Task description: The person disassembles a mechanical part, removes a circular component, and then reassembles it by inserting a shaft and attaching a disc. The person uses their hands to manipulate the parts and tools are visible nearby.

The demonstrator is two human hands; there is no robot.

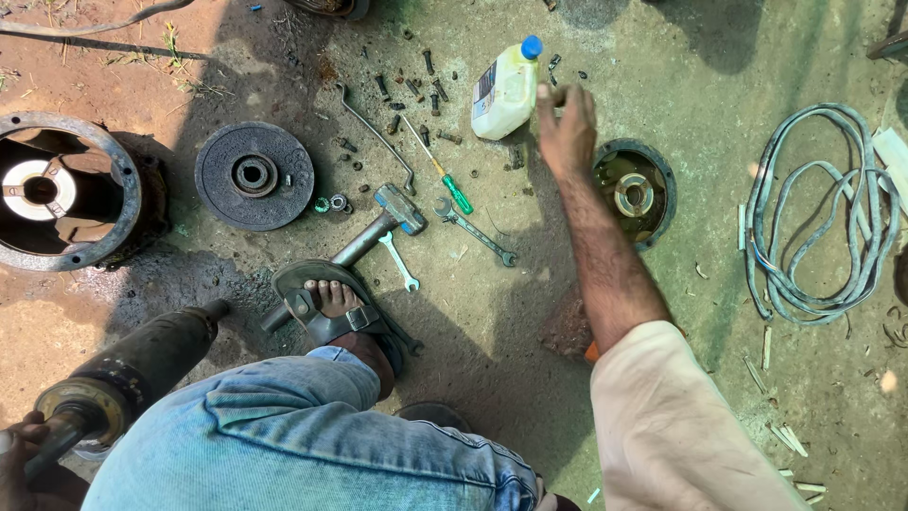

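The left hand (21, 454) is barely in view, cut off at the bottom-left corner of the picture; its fingers wrap the thin steel shaft of a dark, greasy rotor (123, 383) that lies across the lap, over blue denim. The right hand (567, 128) is stretched far out over the concrete floor (662, 57), fingers bent and pinched on something small and dark. What it is, I can't make out; it's too tiny and blurred. Just beside that hand lies a white plastic jug (504, 92) with a blue cap, tipped on its side, and just right of the forearm sits a round metal end cover (636, 192), partly hidden by the arm. Small bolts (416, 90) are scattered left of the jug, rusty and hard to count. Nearer the sandalled foot: a green-handled screwdriver (445, 175), two slim wrenches, a steel hammer (383, 222). A ribbed black disc (254, 175) lies flat, a big cast housing (57, 189) is clipped by the left edge, and grey cable (823, 218) coils at right.
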